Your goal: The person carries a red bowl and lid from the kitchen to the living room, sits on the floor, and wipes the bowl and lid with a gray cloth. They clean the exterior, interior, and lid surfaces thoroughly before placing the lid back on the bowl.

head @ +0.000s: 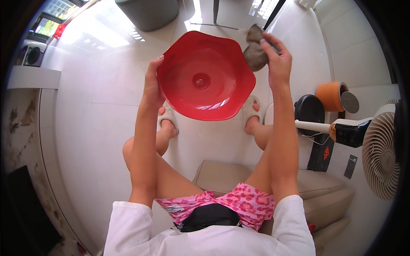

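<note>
A red, wavy-edged dish [179, 73] with a small round knob or dimple at its centre is held up before me. My left hand [154, 80] grips its left rim, the thumb on the edge. In my right hand [278, 59] is a crumpled grey-brown cloth [256, 56], pinched between the fingers beside the dish's upper right rim. Whether the cloth touches the rim cannot be told. Below the dish, my slippered feet rest on the floor.
A beige padded seat [221, 176] is beneath me. At the right stand a fan [384, 156], an orange cylindrical container [328, 96] and a black rounded object [309, 112]. A grey stool [149, 14] and thin dark furniture legs [216, 12] are at the top. Pale tiled floor surrounds my feet.
</note>
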{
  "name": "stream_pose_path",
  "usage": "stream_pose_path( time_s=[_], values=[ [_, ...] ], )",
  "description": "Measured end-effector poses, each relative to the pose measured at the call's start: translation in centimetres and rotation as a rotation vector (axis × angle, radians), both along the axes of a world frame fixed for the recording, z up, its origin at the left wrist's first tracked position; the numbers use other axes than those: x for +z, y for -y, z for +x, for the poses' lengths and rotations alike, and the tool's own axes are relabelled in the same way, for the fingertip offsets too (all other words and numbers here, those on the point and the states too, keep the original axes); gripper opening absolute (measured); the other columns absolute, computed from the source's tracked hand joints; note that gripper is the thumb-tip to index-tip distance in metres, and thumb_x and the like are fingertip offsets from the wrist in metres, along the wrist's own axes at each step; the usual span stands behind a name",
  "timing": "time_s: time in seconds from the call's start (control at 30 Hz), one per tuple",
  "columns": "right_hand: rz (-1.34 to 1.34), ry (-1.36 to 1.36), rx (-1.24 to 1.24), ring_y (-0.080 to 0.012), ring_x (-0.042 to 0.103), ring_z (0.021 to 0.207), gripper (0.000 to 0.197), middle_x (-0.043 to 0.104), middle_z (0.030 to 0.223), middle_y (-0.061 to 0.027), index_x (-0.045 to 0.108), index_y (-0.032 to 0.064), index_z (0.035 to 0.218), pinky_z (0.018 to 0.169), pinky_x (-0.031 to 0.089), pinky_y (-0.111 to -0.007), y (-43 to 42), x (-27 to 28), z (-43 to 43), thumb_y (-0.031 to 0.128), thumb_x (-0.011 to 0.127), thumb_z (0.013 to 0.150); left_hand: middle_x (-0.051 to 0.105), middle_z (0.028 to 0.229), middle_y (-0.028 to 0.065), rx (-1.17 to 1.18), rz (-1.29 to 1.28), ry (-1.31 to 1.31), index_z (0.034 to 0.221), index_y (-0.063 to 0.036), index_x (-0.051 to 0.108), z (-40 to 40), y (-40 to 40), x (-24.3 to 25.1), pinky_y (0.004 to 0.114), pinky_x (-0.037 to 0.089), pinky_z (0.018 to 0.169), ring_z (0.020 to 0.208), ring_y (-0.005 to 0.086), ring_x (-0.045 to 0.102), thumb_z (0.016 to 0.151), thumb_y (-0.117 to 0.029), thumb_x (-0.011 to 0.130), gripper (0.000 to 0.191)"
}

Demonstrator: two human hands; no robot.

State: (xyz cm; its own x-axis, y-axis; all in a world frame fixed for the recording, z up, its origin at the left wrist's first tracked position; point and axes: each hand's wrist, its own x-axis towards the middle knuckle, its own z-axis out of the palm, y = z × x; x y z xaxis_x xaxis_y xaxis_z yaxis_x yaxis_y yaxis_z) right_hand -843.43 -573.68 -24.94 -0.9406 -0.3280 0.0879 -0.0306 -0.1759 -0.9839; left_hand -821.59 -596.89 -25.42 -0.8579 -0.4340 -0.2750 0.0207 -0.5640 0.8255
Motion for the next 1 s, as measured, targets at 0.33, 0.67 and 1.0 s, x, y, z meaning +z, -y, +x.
stream_pose_path(
  time_s=[0.33,0.67,1.0],
  values=[
    [0.281,0.030,0.523,-0.0188,0.064,0.107,0.030,0.067,0.119,-0.0088,0.071,0.0066,0.121,0.094,0.051,-0.036,7.3,-1.7,4.8,0.007,0.057,0.094,0.067,0.122,0.0113,0.115,-0.041,-0.030,0.131,-0.0048,0.059,-2.4,-3.2,-1.4,0.034,0.051,0.095,0.112,0.0220,0.063,0.096,-0.050,0.050,0.058],
    [0.680,-0.600,0.008,-0.0411,0.050,0.120,0.036,0.050,0.127,-0.0207,0.061,0.0063,0.125,0.099,0.046,-0.046,8.7,-5.9,7.3,0.009,0.061,0.089,0.060,0.134,0.0145,0.091,-0.163,-0.066,0.141,-0.0015,0.053,-2.4,-2.7,-0.7,0.035,0.045,0.105,0.124,0.0241,0.056,0.094,-0.046,0.052,0.065],
    [0.301,0.054,1.061,-0.0181,0.059,0.110,0.027,0.068,0.114,-0.0062,0.069,0.0075,0.120,0.100,0.044,-0.032,7.3,-0.9,8.6,0.015,0.053,0.100,0.062,0.129,0.0142,0.104,-0.156,-0.089,0.139,-0.0011,0.054,-2.0,-3.4,-1.1,0.035,0.047,0.101,0.118,0.0242,0.059,0.093,-0.043,0.051,0.062]
  ],
)
